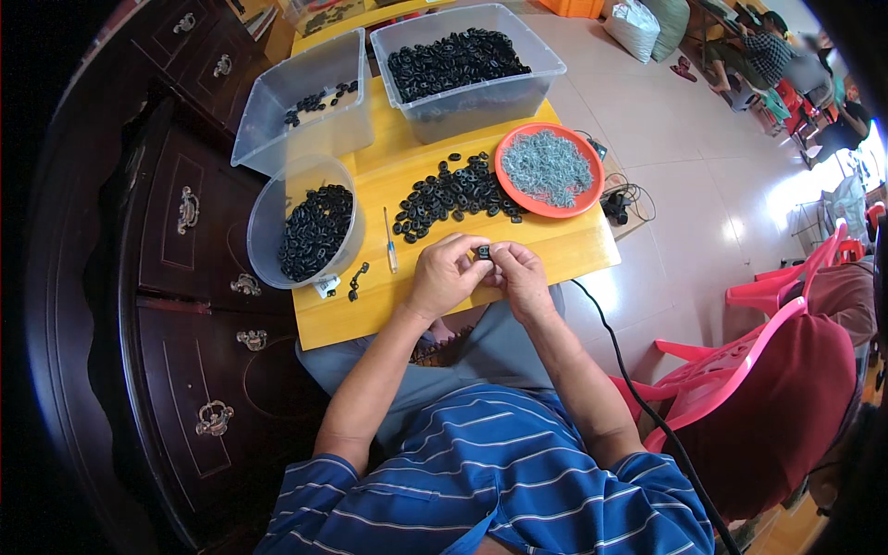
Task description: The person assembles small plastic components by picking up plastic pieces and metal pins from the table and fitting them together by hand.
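My left hand (442, 275) and my right hand (521, 275) meet at the table's front edge, fingers pinched around one small black plastic part (482, 252). Just beyond them spreads a loose pile of oval black parts (453, 192). An orange-red plate (507, 190) at the right holds a heap of thin, silvery-grey metal pieces (546, 166), too small to name. A slim screwdriver-like tool with a blue and white handle (392, 256) lies left of my left hand. Farther left is a short string of black parts (357, 281).
A round clear tub (264, 242) of black parts stands at the table's left. Two clear rectangular bins, one nearly full (453, 109) and one with few parts (268, 139), stand behind. A black cable (629, 370) runs past my right arm. Dark drawers (199, 398) flank the left; pink chairs (731, 370) the right.
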`<state>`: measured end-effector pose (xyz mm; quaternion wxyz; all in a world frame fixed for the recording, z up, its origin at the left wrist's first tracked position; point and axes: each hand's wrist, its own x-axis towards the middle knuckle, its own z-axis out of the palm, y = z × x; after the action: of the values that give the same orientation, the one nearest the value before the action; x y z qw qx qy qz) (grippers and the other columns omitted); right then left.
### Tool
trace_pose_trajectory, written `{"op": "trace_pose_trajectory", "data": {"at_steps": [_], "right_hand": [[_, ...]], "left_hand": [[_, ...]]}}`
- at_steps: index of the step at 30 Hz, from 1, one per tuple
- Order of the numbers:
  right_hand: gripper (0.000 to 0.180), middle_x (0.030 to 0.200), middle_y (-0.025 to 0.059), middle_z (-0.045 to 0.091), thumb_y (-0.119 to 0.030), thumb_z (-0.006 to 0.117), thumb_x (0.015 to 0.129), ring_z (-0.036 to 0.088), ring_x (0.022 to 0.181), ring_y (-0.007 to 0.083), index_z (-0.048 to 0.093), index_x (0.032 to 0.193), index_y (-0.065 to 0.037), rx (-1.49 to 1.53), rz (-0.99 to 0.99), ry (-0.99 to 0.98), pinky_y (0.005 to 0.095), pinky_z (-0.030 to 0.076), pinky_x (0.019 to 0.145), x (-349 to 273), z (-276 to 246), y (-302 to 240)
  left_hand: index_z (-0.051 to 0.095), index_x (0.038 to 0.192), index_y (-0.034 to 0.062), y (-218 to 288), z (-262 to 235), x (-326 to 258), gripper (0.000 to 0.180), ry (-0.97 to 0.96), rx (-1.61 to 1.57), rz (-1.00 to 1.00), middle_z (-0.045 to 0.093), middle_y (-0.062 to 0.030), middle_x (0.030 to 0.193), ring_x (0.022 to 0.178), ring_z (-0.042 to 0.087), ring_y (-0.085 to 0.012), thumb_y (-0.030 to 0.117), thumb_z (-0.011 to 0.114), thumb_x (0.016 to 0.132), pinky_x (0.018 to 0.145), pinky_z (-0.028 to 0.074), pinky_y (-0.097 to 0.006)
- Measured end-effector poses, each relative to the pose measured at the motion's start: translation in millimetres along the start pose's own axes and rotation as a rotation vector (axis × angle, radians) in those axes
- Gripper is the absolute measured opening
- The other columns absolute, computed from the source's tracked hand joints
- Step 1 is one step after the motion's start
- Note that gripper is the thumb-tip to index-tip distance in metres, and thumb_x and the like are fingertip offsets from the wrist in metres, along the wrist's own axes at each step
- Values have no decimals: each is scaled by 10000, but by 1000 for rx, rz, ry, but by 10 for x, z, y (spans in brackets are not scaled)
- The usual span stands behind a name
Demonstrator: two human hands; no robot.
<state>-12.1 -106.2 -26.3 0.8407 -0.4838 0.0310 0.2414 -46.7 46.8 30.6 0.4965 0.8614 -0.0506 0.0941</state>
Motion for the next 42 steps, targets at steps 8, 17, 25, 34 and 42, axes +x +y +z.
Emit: {"op": "trace_pose_trajectory", "data": {"at_steps": [8,17,25,34,42], "right_hand": [[198,809,-11,639,-232,610,1008,538,680,55,651,943,-49,-106,-29,-24,215,461,650,-45,42,-3],[161,857,50,678,-187,627,996,598,717,98,638,924,-43,-160,13,-44,238,505,678,-77,16,-53],[171,901,22,702,-208,622,998,601,739,73,661,965,-45,-175,2,-61,221,489,687,-40,27,1],[140,861,121,681,-137,682,906,678,732,257,690,1016,-51,-1126,-690,247,383,539,669,98,-104,-326],[123,884,112,664,-187,675,876,678,778,326,692,979,-121,-1443,-801,372,447,551,647,352,-353,-293]], "left_hand": [[704,1032,-18,-36,-50,4,176,-3,-81,-44,685,-74,873,668,637,-104,42,685,868,603,502,-269],[697,918,100,-13,-596,211,151,-260,438,-58,712,-167,830,803,694,-365,159,590,830,720,545,-480],[440,1432,97,348,-1835,889,632,451,726,115,648,-220,1199,975,677,-387,71,685,849,870,536,-460],[689,1094,47,-23,-669,264,240,-8,238,-75,718,-164,880,750,704,-306,149,667,878,697,552,-402],[708,987,9,-250,-69,-104,170,-95,253,-13,698,-179,882,802,684,-347,119,658,868,719,546,-419]]}}
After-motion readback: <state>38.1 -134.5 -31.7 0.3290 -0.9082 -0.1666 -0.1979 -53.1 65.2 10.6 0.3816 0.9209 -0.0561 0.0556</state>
